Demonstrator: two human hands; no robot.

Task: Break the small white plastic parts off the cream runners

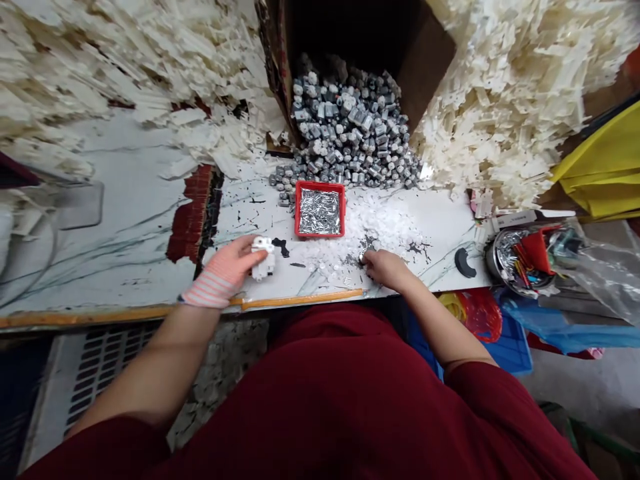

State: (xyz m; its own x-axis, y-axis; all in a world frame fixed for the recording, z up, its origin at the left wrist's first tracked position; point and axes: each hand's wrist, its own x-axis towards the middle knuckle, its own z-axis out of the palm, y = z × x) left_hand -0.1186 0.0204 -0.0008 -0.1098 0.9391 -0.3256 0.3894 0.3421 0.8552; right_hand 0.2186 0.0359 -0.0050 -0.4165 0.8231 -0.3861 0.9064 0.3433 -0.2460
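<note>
My left hand [225, 270], in a pink-and-white striped glove with bare fingertips, is closed around a small white plastic housing [263, 259] just above the table's front edge. My bare right hand [386, 269] rests low over the table with its fingers pinched together at a scatter of small clear plastic pieces [333, 263]; what the fingertips hold, if anything, is too small to make out. Between and beyond the hands sits a red square tray [299, 233] full of thin silvery metal pins [320, 212].
A cardboard box [430, 67] lies open at the back, spilling grey-and-white small motors or blocks [355, 133]. Heaps of cream plastic parts [510, 87] flank it. At right are a black curved piece [465, 263] and a metal bowl [493, 257] of odds and ends.
</note>
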